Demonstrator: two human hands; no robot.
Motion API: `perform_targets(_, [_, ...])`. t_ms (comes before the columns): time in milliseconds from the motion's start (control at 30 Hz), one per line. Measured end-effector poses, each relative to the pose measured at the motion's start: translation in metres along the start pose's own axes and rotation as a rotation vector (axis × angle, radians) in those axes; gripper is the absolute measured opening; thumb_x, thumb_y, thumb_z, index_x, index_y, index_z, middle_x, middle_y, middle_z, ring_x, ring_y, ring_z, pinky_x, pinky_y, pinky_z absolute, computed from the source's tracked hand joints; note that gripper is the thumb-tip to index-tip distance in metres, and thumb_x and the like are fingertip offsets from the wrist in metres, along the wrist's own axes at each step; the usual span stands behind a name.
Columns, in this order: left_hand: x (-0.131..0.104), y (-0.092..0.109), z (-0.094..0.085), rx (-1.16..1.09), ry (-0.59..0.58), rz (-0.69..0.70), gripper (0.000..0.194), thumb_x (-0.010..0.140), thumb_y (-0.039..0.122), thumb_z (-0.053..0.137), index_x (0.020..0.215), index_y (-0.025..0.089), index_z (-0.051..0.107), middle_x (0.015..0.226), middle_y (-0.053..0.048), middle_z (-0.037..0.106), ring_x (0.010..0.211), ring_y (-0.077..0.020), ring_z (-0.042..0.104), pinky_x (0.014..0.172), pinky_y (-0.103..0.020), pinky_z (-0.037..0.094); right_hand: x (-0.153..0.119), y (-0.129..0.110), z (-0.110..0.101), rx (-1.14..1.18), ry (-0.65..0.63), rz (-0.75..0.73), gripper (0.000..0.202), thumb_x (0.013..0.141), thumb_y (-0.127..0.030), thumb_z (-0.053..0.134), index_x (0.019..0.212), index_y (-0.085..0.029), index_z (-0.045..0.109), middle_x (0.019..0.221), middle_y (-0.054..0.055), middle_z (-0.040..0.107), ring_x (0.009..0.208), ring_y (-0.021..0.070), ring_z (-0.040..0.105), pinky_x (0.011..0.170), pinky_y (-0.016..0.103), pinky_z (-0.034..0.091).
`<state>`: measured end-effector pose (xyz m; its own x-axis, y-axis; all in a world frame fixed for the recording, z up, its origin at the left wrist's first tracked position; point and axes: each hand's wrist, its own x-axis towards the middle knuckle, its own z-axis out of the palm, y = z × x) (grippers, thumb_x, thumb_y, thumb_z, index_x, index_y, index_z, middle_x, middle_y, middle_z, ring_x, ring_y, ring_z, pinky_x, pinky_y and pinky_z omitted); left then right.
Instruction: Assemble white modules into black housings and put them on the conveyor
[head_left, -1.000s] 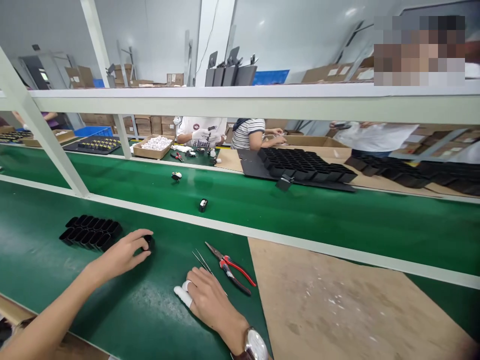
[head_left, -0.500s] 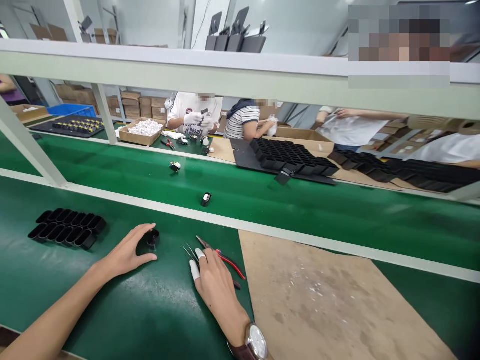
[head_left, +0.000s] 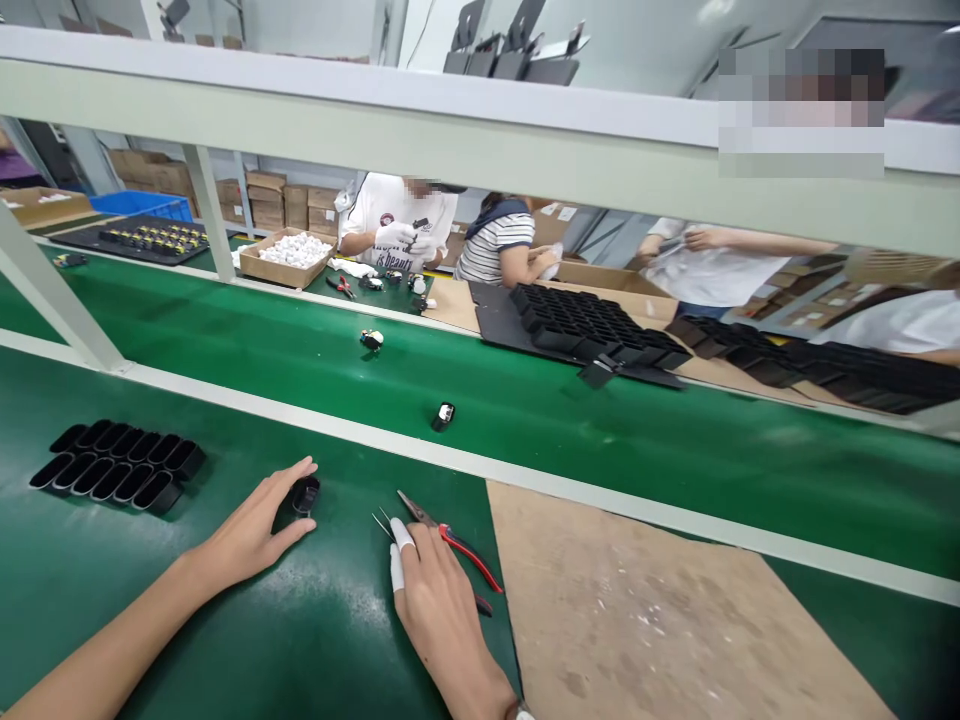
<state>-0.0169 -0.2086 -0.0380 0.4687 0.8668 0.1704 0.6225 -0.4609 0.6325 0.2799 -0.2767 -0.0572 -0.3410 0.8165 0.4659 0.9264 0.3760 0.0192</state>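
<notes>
My left hand (head_left: pixel 251 522) is curved around a small black oval case (head_left: pixel 305 496) on the green bench, thumb and fingers apart. The fingertips stand beyond the case, and no firm grip on it shows. Two rows of similar black cases (head_left: pixel 120 463) stand to its left, their open tops up. In my right hand (head_left: pixel 439 595) are thin metal tweezers (head_left: pixel 383 525), their tips pointing toward the left hand. White covers sit on two of its fingertips. Red-and-black needle-nose pliers (head_left: pixel 469 557) lie just beyond the right hand, partly hidden by it.
A brown board (head_left: pixel 660 590) covers the bench at right. Behind a pale rail (head_left: pixel 315 425), a green belt (head_left: pixel 562 425) carries a black case with white inside (head_left: pixel 443 416) and a small white-and-black part (head_left: pixel 371 340). Several co-workers sit opposite. A pale beam (head_left: pixel 450 150) crosses overhead.
The view has shifted slightly. The items on the belt have moved to the right. The left hand has come a little closer around the black case; the right hand still holds the tweezers.
</notes>
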Motion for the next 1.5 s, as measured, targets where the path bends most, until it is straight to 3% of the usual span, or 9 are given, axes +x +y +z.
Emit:
perform_targets(167, [0.002, -0.009, 0.010, -0.059, 0.057, -0.036, 0.076, 0.104, 0.038, 0.063, 0.166, 0.037, 0.021, 0.150, -0.009, 0.062, 0.132, -0.0294, 0.064, 0.112, -0.050, 0.055, 0.006, -0.010, -0.009, 0.094, 0.038, -0.049, 0.030, 0.092, 0.000, 0.054, 0.117, -0.014, 0.063, 0.112, 0.014, 0.065, 0.094, 0.0278, 0.062, 0.084, 0.042, 0.054])
perform_targets(333, [0.004, -0.006, 0.013, -0.083, 0.128, -0.036, 0.079, 0.098, 0.037, 0.071, 0.163, 0.035, 0.027, 0.143, -0.009, 0.065, 0.123, -0.0285, 0.068, 0.109, -0.050, 0.056, 0.009, -0.026, -0.019, 0.261, 0.037, -0.205, 0.038, 0.090, 0.003, 0.046, 0.119, -0.015, 0.064, 0.111, 0.012, 0.067, 0.093, 0.0252, 0.060, 0.081, 0.039, 0.055])
perform_targets(467, [0.006, -0.003, 0.013, -0.065, 0.166, -0.006, 0.079, 0.096, 0.035, 0.074, 0.161, 0.034, 0.029, 0.137, -0.009, 0.067, 0.121, -0.0280, 0.068, 0.109, -0.049, 0.056, 0.004, -0.033, -0.018, 0.323, -0.036, -0.269, 0.035, 0.079, 0.006, 0.048, 0.097, -0.019, 0.064, 0.116, 0.011, 0.067, 0.101, 0.0263, 0.060, 0.087, 0.040, 0.056])
perform_targets(667, [0.003, -0.007, 0.015, -0.048, 0.208, -0.013, 0.073, 0.097, 0.042, 0.071, 0.160, 0.034, 0.033, 0.137, -0.008, 0.069, 0.109, -0.0255, 0.074, 0.101, -0.044, 0.061, 0.000, -0.036, -0.013, 0.317, -0.016, -0.317, 0.029, 0.084, 0.002, 0.053, 0.102, -0.017, 0.066, 0.124, 0.010, 0.067, 0.112, 0.0263, 0.059, 0.098, 0.040, 0.055])
perform_targets(867, [0.005, -0.013, 0.015, -0.036, 0.201, -0.048, 0.074, 0.098, 0.046, 0.070, 0.161, 0.032, 0.033, 0.138, -0.009, 0.070, 0.113, -0.0281, 0.074, 0.099, -0.044, 0.063, 0.000, -0.039, -0.008, 0.304, -0.043, -0.367, 0.010, 0.094, -0.009, 0.061, 0.093, -0.019, 0.065, 0.126, 0.011, 0.067, 0.111, 0.0257, 0.060, 0.092, 0.040, 0.055])
perform_targets(1033, [0.005, -0.003, 0.008, -0.057, 0.168, -0.014, 0.080, 0.096, 0.036, 0.072, 0.163, 0.032, 0.028, 0.144, -0.011, 0.064, 0.121, -0.0298, 0.070, 0.105, -0.050, 0.060, -0.001, -0.038, -0.010, 0.324, -0.046, -0.348, 0.016, 0.095, -0.006, 0.060, 0.102, -0.018, 0.067, 0.128, 0.010, 0.067, 0.118, 0.0271, 0.060, 0.100, 0.041, 0.054])
perform_targets(1267, [0.002, 0.005, 0.003, -0.089, 0.105, 0.079, 0.080, 0.098, 0.017, 0.058, 0.167, 0.031, 0.019, 0.158, -0.013, 0.051, 0.144, -0.0294, 0.054, 0.122, -0.053, 0.047, 0.001, -0.037, -0.015, 0.334, -0.034, -0.342, 0.018, 0.096, -0.005, 0.056, 0.098, -0.017, 0.069, 0.123, 0.010, 0.068, 0.112, 0.0256, 0.060, 0.095, 0.039, 0.055])
perform_targets(1400, [0.004, 0.000, 0.008, -0.051, 0.146, 0.073, 0.076, 0.100, 0.021, 0.056, 0.166, 0.032, 0.021, 0.150, -0.011, 0.060, 0.136, -0.0282, 0.062, 0.116, -0.049, 0.053, 0.002, -0.037, -0.013, 0.306, -0.032, -0.353, 0.013, 0.096, -0.009, 0.058, 0.091, -0.018, 0.067, 0.123, 0.009, 0.068, 0.108, 0.0247, 0.058, 0.091, 0.038, 0.054])
perform_targets(1500, [0.005, -0.009, 0.010, 0.049, 0.225, 0.084, 0.066, 0.100, 0.033, 0.062, 0.160, 0.034, 0.037, 0.140, -0.008, 0.066, 0.126, -0.0303, 0.068, 0.106, -0.047, 0.060, 0.002, -0.036, -0.010, 0.272, -0.054, -0.370, 0.007, 0.096, -0.016, 0.062, 0.092, -0.017, 0.068, 0.121, 0.008, 0.068, 0.102, 0.0226, 0.058, 0.088, 0.037, 0.054])
